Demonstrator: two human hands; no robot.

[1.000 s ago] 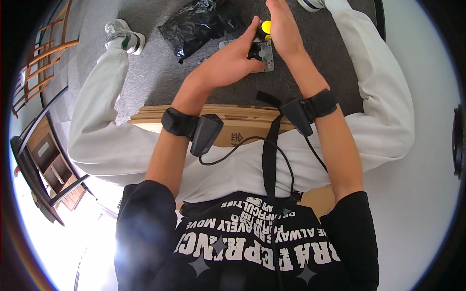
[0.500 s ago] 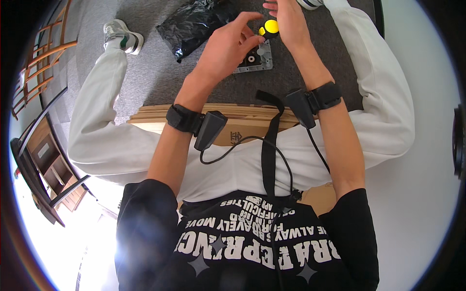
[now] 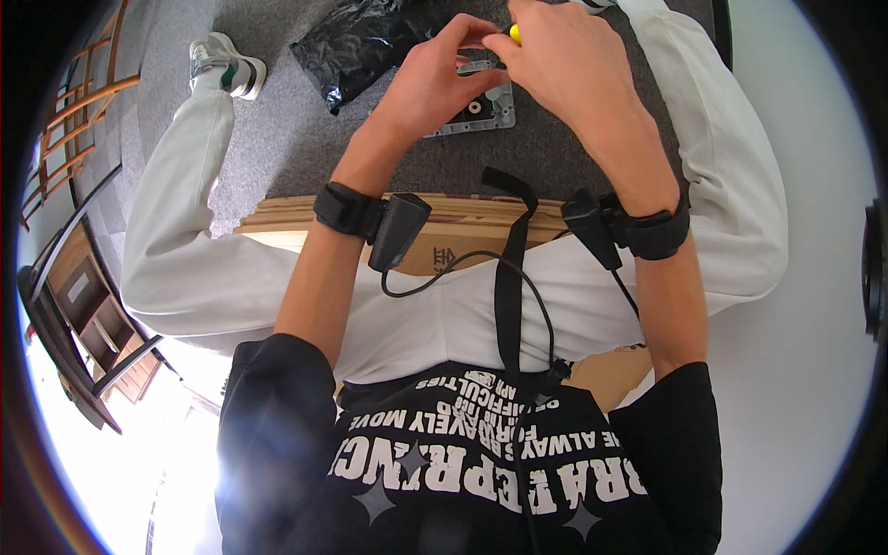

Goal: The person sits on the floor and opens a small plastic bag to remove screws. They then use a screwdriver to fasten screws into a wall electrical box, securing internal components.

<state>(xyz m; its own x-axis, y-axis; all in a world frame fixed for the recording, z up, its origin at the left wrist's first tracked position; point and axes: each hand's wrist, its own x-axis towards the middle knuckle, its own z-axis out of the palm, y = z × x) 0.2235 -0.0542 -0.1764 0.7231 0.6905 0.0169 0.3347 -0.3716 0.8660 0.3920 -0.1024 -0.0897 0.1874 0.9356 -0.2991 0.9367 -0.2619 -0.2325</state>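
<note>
My right hand (image 3: 573, 69) is closed round a yellow-and-black tool (image 3: 515, 33) with a rounded yellow end; only a bit of yellow shows past the fingers. Close on its left, my left hand (image 3: 430, 79) is bent with thumb and fingertips brought in near the tool's lower part. What those fingertips pinch is hidden. Under both hands lies a flat grey plastic frame (image 3: 504, 111) with holes along its edge and a black part with a pale ring in it. My left hand and the tool cover much of the frame.
A crumpled black plastic bag (image 3: 347, 55) lies left of the frame on the grey carpet (image 3: 277, 120). Stacked flat cardboard (image 3: 407, 215) lies between my legs. A black strap (image 3: 511, 305) and cables from the wrist devices cross my lap. Wooden furniture (image 3: 102, 314) stands at left.
My right hand has turned and moved left, closing over the yellow-and-black tool, whose yellow end was in plain sight before. My left hand stays near the tool with little movement.
</note>
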